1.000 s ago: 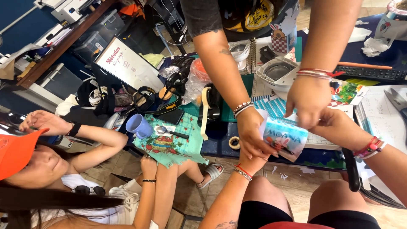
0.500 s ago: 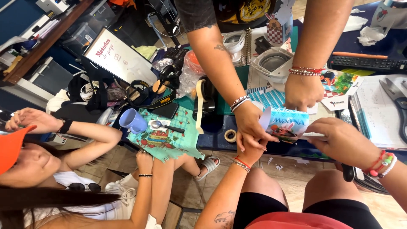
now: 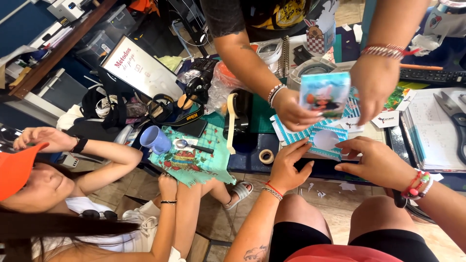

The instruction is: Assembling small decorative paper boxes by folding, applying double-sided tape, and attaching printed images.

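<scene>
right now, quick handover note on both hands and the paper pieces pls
Left hand: open, fingertips on the striped card with a round cut-out, holding nothing.
Right hand: open, flat at the card's right edge.
Another person's hands hold a printed picture card above it.
Tape roll lies on the desk edge, scissors at the right.
Window is cut; the picture card is not yet on the striped card.

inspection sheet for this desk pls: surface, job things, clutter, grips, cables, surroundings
surface: dark desk, crowded.
job's things: striped card with round hole on the desk edge; picture card held up by another person's hands.
clutter: blue mug, spoon, tape roll, scissors, keyboard.
grips: left hand open, fingertips on the striped card; right hand open at its other edge.
cables: dark strap.
surroundings: seated person in an orange cap.
</scene>
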